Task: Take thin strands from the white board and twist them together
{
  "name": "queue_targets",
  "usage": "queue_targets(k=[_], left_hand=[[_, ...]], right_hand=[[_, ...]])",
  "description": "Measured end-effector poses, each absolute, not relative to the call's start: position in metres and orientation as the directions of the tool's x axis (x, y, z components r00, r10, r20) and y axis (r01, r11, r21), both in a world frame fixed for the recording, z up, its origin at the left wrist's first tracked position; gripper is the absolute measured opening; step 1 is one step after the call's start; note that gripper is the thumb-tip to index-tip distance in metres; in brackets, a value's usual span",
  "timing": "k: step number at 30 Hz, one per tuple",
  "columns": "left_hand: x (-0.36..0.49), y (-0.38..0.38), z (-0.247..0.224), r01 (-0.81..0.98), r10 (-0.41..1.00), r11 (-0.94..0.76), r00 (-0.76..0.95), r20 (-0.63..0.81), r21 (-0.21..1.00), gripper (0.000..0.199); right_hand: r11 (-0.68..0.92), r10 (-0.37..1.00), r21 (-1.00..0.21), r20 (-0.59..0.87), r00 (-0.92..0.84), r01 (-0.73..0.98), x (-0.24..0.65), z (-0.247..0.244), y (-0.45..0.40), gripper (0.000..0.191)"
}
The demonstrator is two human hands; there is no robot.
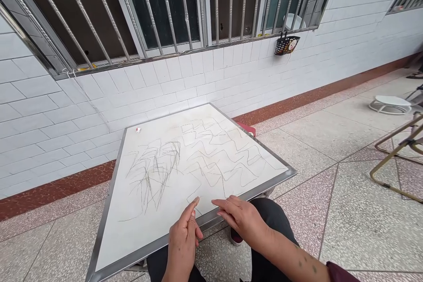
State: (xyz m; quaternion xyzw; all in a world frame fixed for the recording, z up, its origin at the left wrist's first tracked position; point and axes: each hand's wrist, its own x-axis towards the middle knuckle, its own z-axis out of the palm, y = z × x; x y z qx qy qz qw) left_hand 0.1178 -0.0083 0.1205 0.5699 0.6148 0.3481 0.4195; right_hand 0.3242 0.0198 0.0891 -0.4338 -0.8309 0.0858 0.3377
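My left hand is over the near edge of a white tabletop, its thumb and forefinger close together. My right hand points toward it from the right, with forefinger and thumb nearly together and a small gap between the two hands. Anything in either set of fingers is too thin to make out. Thin, dark zigzag strands are spread over the right half of the table. A denser, tangled bunch of dark strands lies on the left half. Their material cannot be told.
A small red-and-white object sits near the table's far left corner. A metal rim edges the table. Behind it is a white tiled wall with barred windows and a black hanging basket. A round white stool and a metal-framed chair stand at right.
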Motion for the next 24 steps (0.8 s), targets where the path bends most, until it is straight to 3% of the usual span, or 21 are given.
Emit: queue_targets(k=[9,19,24], left_hand=[[0.111,0.002,0.114,0.318,0.989,0.143,-0.089,-0.121,0.937,0.069],[0.06,0.024,0.1,0.311,0.952,0.122,-0.305,-0.023,0.942,0.071],[0.005,0.025,0.067,0.341,0.846,0.227,-0.533,-0.012,0.912,0.07]], right_hand=[[0.544,0.838,-0.664,0.394,-0.378,0.513,0.311,0.085,0.024,0.037],[0.467,0.882,-0.643,0.385,-0.271,0.607,0.288,0.099,0.097,0.025],[0.38,0.919,-0.661,0.352,-0.179,0.648,0.283,0.122,0.163,0.019]])
